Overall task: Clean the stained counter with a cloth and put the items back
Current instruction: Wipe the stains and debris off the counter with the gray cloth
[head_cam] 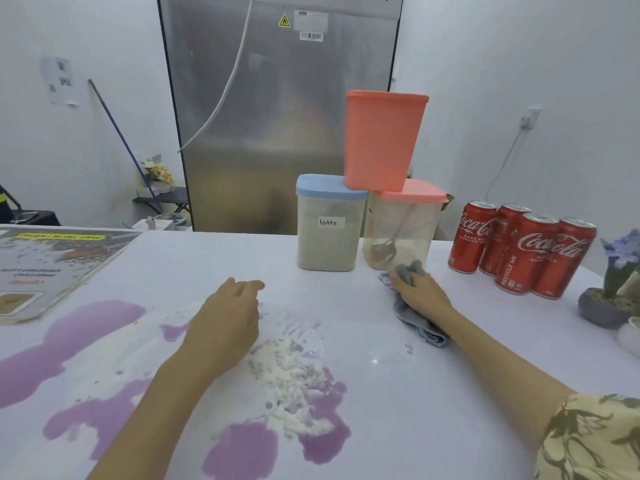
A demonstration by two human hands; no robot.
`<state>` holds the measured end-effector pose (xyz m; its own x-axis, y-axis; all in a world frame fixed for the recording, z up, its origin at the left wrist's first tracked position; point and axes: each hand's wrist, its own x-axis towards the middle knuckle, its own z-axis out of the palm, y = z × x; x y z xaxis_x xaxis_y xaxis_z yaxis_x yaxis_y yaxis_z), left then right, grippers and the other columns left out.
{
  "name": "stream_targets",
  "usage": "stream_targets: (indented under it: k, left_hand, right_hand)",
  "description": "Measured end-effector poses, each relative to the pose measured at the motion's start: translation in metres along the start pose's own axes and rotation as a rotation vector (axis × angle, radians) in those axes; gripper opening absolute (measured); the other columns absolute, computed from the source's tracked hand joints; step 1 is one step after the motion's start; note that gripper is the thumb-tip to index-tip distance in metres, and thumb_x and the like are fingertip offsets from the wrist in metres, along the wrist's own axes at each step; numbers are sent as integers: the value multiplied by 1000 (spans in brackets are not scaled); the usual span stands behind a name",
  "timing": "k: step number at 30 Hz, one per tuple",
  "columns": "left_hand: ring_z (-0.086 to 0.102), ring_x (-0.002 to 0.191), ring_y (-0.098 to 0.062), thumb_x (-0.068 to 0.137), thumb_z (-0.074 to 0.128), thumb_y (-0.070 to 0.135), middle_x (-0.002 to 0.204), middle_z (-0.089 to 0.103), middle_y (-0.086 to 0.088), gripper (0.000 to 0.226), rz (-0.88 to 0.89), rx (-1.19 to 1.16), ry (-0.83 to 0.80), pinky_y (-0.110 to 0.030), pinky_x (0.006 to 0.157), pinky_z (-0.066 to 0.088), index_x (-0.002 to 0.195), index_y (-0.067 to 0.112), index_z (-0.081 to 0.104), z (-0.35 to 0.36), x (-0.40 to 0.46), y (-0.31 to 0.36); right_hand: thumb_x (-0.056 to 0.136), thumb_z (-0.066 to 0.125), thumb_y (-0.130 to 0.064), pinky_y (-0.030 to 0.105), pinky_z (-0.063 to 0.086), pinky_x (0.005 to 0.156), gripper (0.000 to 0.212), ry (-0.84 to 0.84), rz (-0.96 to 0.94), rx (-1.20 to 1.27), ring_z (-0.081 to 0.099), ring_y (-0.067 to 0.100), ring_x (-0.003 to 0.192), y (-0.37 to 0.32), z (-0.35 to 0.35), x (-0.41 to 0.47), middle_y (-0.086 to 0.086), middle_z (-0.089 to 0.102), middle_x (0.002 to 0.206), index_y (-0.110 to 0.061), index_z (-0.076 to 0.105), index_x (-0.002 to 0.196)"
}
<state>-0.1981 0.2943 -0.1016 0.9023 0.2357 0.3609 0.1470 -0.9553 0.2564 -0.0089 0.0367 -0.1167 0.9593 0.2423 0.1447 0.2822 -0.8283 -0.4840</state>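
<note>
Across the white tabletop (398, 393) I see the mess I have to clear: purple liquid pooled in wide patches (86, 327) on the near left, with a heap of white powder (291, 386) lying in and beside it. I will place everything else from that powder heap.

Beyond it and well apart, a tall steel refrigerator (277, 116) stands off the tabletop. On the far side of the heap, slightly right, three storage containers are stacked: a blue-lidded one labelled latte (329, 226), a clear pink-lidded one with a spoon inside (401, 230), and an opaque pink one (382, 140) resting across both lids. I judge they were pushed back there to keep them clear of the spill. Further right stand four Coca-Cola cans (519, 247) in a tight group, then a small potted plant (609, 292) at the edge. Far left of the heap lies a laminated menu board (52, 271), its near corner just beside the purple liquid.

My right hand (420, 292) presses down on a grey cloth (415, 320), fingers curled into its folds, just in front of the clear container; it sits to the right of the heap, on dry surface, so wiping has not yet reached the stain. My left hand (225, 323) hovers spread and relaxed just left of the heap, holding nothing.
</note>
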Motion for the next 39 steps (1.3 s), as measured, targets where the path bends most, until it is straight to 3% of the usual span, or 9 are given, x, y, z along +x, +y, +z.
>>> stream_targets:
  k: [6,10,13,17,22,28,31,35,39]
  left_hand:
    - [30,135,-16,100,28,13,134,47,0,41,-36,-58,-25,-27,98,34,140,19,35,-1,-1,-1]
    - [40,126,-20,100,30,12,132,50,-4,39,-13,-98,-38,-29,96,36,138,16,38,-3,-3,2]
    - [43,123,-21,100,30,14,132,49,-6,38,-10,-120,-39,-30,97,36,137,16,40,-7,-3,7]
    - [46,120,-22,101,30,16,134,49,-7,37,-16,-202,-87,-31,96,36,136,18,41,-10,-3,12]
    - [46,123,-24,101,31,19,139,48,-3,35,-73,-343,-123,-30,94,33,133,23,45,-15,-4,9]
    - [45,125,-25,101,29,17,140,47,-6,36,-82,-340,-126,-33,97,34,134,20,45,-16,-5,12]
    - [45,124,-25,101,29,17,140,46,-6,37,-61,-368,-118,-30,93,34,134,20,45,-19,-5,14]
    - [46,120,-23,100,30,17,139,48,-4,37,-58,-500,-105,-27,88,33,133,22,47,-29,-11,14]
    - [47,120,-22,100,30,18,140,47,-3,37,8,-513,-185,-26,87,32,133,22,46,-33,-25,12]
  right_hand:
    - [100,36,-30,26,31,81,31,-86,-318,48,46,22,119,-82,37,-32,-1,50,129,-24,60,119]
    - [101,38,-25,29,39,86,30,-210,-423,306,53,20,112,-110,46,-65,-1,62,116,-16,62,117]
    - [99,44,-27,31,44,97,30,-202,-301,595,58,20,110,-99,21,-77,5,66,117,-14,62,120]
    - [98,47,-26,15,49,75,26,-93,-124,786,61,12,90,-47,-40,-87,5,67,103,-12,63,114]
    - [99,35,-41,32,39,87,35,7,-30,55,50,20,107,32,-31,-96,-4,54,103,-22,63,109]
    - [102,28,-36,32,33,92,39,-40,-177,3,42,24,124,-39,12,-111,7,54,127,-22,53,128]
    - [102,31,-35,32,37,86,37,-40,-209,92,50,24,116,-86,33,-134,7,60,120,-16,60,115]
    - [99,41,-37,34,44,74,38,44,-81,421,57,25,85,-100,30,-148,10,65,89,-6,59,85]
    - [95,49,-40,36,48,74,47,252,83,598,58,23,77,-61,-23,-172,11,66,82,4,64,91]
